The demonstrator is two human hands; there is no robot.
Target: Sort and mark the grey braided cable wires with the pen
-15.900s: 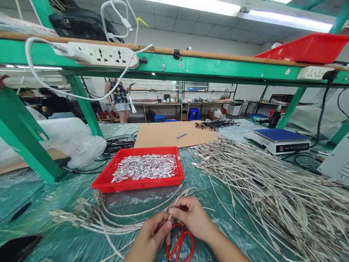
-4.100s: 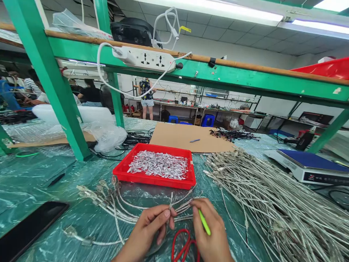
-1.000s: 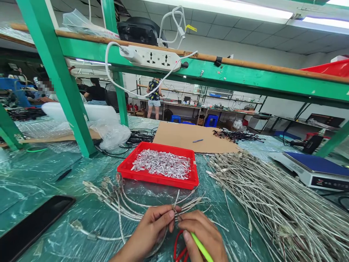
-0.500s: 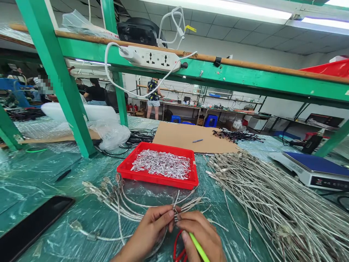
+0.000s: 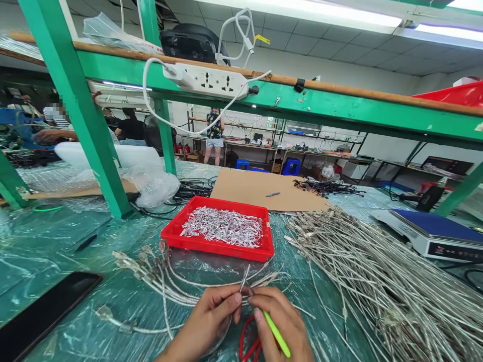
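L hand (image 5: 211,314) nearly closed here, thumb & index pinching a braided cable (image 5: 246,274) whose frayed end sticks up above the fingertips; R hand (image 5: 283,317) curled round a bright green tool (image 5: 277,336), its tip right by that cable, contact too small to tell. Red tray (image 5: 215,252) sits beyond both hands, a bit to the L, w/ a heap of small silvery pcs (image 5: 224,225) spread inside, red floor showing at the edges. Red scissor handles (image 5: 247,344) lie between & below the hands, partly hidden by R. Cable bunch w/ clear connectors (image 5: 138,269) on the table (image 5: 109,236), L of L hand; big cable pile (image 5: 362,266) off to the R of R hand. Pose-wise, both forearms come up from the bottom edge, wrists low, palms angled inward, fingertips nearly meeting.
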